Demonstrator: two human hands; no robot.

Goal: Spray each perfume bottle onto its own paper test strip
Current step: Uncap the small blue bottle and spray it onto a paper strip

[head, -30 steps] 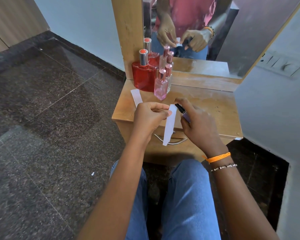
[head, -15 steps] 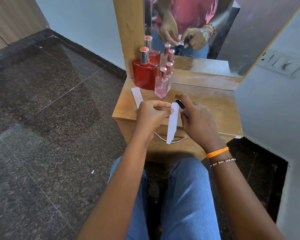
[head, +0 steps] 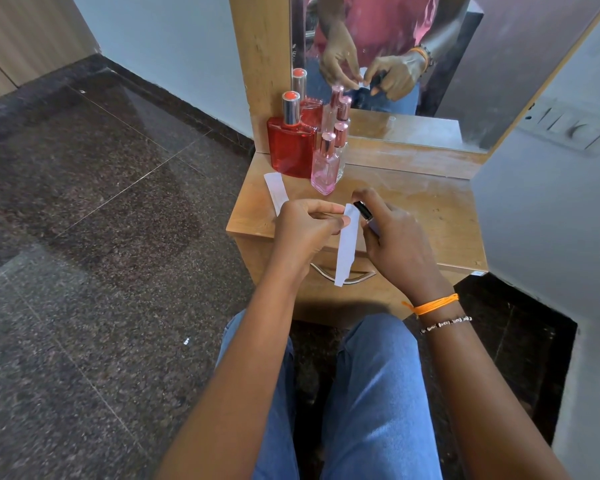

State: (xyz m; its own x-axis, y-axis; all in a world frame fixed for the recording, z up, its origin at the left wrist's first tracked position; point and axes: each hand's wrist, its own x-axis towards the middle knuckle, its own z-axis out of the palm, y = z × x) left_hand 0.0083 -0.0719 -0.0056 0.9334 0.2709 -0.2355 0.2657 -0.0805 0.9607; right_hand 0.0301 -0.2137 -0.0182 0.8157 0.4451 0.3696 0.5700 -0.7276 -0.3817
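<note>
My left hand pinches the top of a white paper test strip, which hangs down in front of the drawer. My right hand grips a small purple perfume bottle with a black nozzle, its index finger on top and the nozzle right beside the strip's upper end. A red perfume bottle with a silver cap and a pink perfume bottle stand at the back left of the wooden table. Another white strip lies flat on the table's left side.
A second clear bottle stands behind the pink one. A mirror backs the table and reflects bottles and hands. A metal drawer handle sits below the tabletop. A wall with a switch plate is at the right, dark stone floor at the left.
Both hands stay close together with the strip and the small bottle. The view has shifted slightly; the strip hangs much as before.
</note>
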